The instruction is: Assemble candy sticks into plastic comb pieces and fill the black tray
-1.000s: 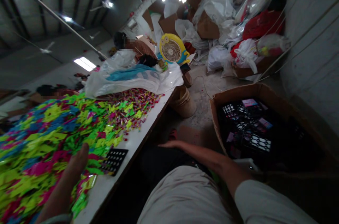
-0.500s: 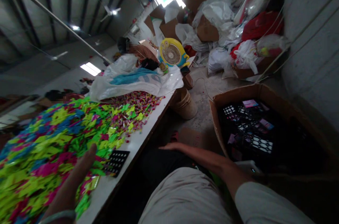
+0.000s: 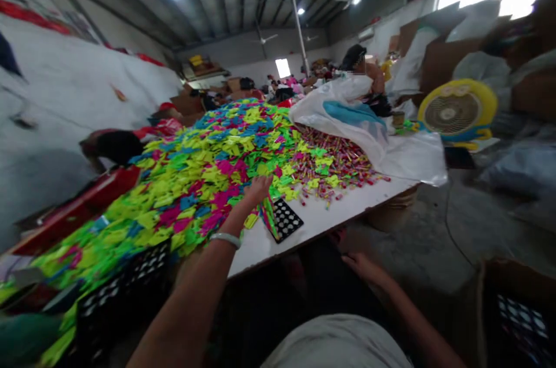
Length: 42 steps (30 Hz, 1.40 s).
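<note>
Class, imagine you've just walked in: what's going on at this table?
The person's left hand is over the table by a heap of bright pieces, close to a black holed tray. Whether it grips the bright strips just below is unclear. The right hand is lowered off the table. Small reddish tubes lie farther along, partly under a white sheet.

mid-frame, a table bears a heap of pieces on its left, small tubes to the right beside a sheet, a tray near the front edge; right of the table, a fan.
</note>
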{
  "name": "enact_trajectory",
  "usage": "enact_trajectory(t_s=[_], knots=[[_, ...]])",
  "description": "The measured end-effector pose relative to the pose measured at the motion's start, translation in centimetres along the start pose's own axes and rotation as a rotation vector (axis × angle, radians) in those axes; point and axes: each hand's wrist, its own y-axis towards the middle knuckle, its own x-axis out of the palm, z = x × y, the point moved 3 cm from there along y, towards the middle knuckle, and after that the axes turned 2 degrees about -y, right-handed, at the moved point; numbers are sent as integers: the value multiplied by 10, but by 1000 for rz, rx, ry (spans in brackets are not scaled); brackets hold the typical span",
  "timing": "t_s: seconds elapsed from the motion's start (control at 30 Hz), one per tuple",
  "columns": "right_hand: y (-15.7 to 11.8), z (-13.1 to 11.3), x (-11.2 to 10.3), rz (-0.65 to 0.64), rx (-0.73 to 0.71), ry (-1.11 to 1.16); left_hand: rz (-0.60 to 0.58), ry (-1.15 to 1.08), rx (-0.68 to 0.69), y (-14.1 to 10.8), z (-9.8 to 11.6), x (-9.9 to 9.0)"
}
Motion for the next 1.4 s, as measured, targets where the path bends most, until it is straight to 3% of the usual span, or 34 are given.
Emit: enact_trajectory(t_s=[0.13, 0.23, 0.37, 0.53, 0.73, 0.9, 1.07, 1.2, 1.27, 1.4], knots=[[18, -19, -21, 16, -29, 49, -121, -101, -85, 15, -28, 38], [49, -53, -37, 176, -114, 52, -133, -161, -123, 17, -36, 52], [105, -90, -54, 337, -210, -227, -83, -192, -149, 20, -42, 55], [171, -108, -86, 431, -214, -457, -74, -147, -125, 29, -45, 55], [224, -111, -123, 545, -78, -693, -26, -150, -87, 31, -44, 57], [250, -115, -121, 629, 96, -813, 3, -212, -63, 28, -46, 58], [265, -122, -104, 558, 336, -944, 5, -246, -78, 28, -46, 59], [252, -122, -108, 466, 299, -901, -23, -276, -80, 27, -49, 57], [238, -119, -110, 353, 228, -792, -35, -290, -73, 27, -50, 54], [210, -117, -99, 132, 158, -304, -64, -272, -124, 28, -49, 51]])
